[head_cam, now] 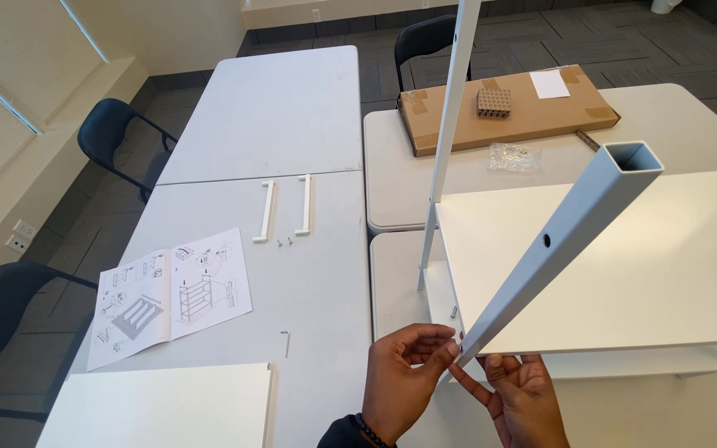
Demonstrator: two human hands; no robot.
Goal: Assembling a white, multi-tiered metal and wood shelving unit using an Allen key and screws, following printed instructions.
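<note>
— What was seen first, from biggest to smallest?

— A long white table (292,274) was seen, with a half-built white shelf unit (624,265) set beside it. A flat shelf board (607,257) was held up by a square white post (562,241), which leaned up and to the right. A brown box (508,108) was left far behind. An open paper guide (172,294) was laid on the table, and two white bars (285,209) were lined up past it.

— And the hands?

— The left hand (404,377) was curled, with its fingertips pinched at the bottom of the post, just where the board's corner met it. The right hand (520,394) was half open under that spot, and one finger was pressed up against the post. What was pinched was too small to be made out.

— How could this bit be done well?

— The post should probably be kept steady and lined up with the board's corner. Small, slow turns could be used, so nothing gets crooked. A little bent key (285,342) was left on the table, near enough to be picked up.
</note>
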